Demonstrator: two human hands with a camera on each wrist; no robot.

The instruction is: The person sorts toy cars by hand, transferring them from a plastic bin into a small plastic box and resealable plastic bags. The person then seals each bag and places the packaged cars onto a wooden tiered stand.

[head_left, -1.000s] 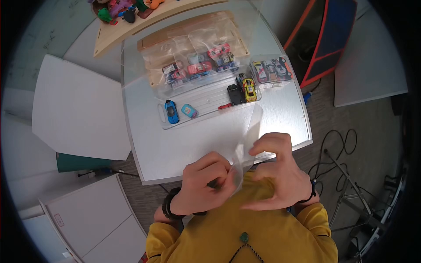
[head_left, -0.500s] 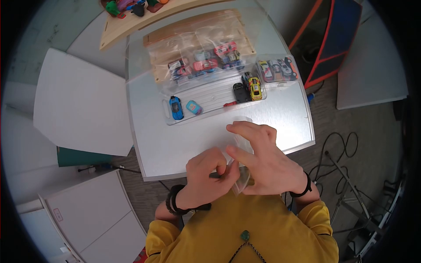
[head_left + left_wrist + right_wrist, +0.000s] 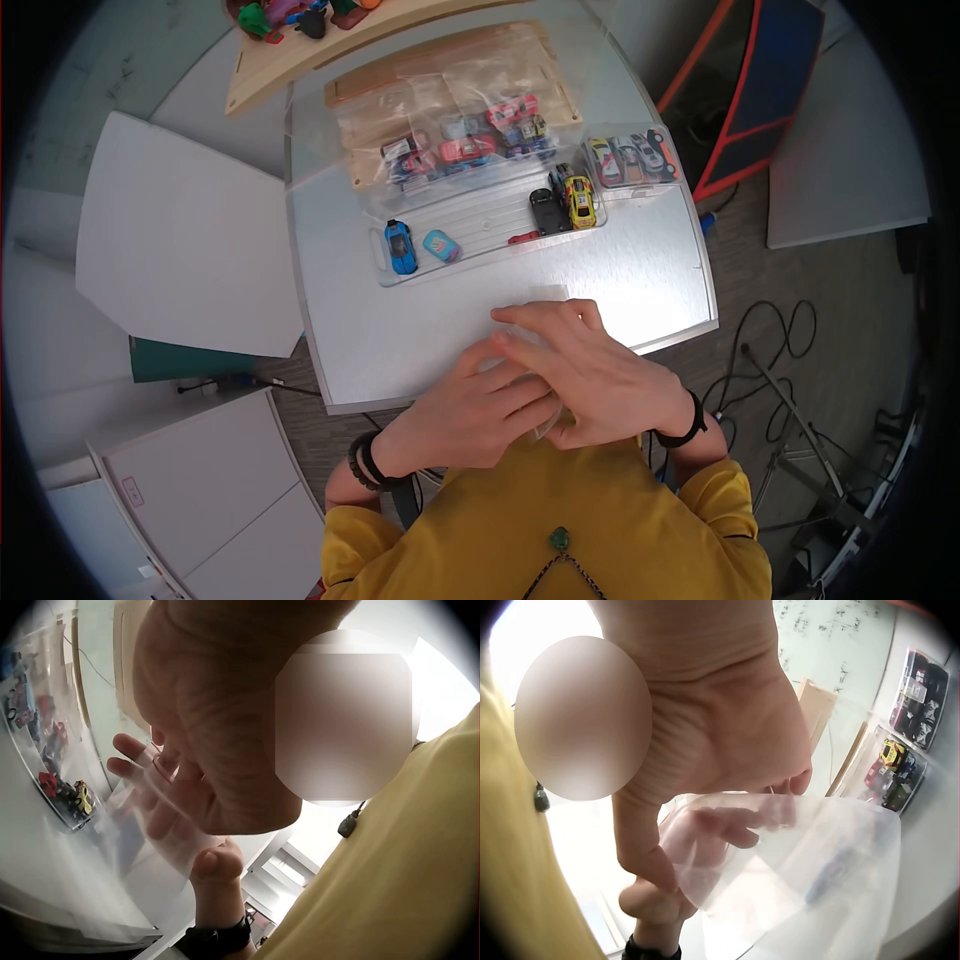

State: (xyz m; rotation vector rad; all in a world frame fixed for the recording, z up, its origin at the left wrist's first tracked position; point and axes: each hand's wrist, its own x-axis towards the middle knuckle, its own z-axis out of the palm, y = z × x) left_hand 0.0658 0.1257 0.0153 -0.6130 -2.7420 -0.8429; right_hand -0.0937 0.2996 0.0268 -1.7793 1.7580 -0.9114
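Note:
A clear plastic bag (image 3: 802, 885) spreads between both hands, its upper edge showing in the right wrist view. The left hand (image 3: 475, 420) grips the bag with bent fingers; its exact pinch is partly hidden. Lightly bent, spread fingers of the right hand (image 3: 605, 375) lie against the bag and reach over the left fingertips. Through the film, the left wrist view shows the right palm (image 3: 169, 825). Beyond the hands, a clear tray (image 3: 490, 255) holds a blue toy car (image 3: 401, 247), a small blue-pink item (image 3: 441, 246), a black car (image 3: 548, 211) and a yellow car (image 3: 580, 203).
Bagged toy cars (image 3: 467, 150) lie behind the tray, over a wooden board (image 3: 440, 62). Right of them is a clear box of cars (image 3: 634, 158). A wooden shelf (image 3: 300, 65) with colourful figures crosses the upper left. Cables (image 3: 778, 335) lie on the floor at right.
The two hands have come together, with the right hand moving left and its fingers now overlapping the left fingers. The left fingers have unfolded somewhat, and the bag is more covered in the head view.

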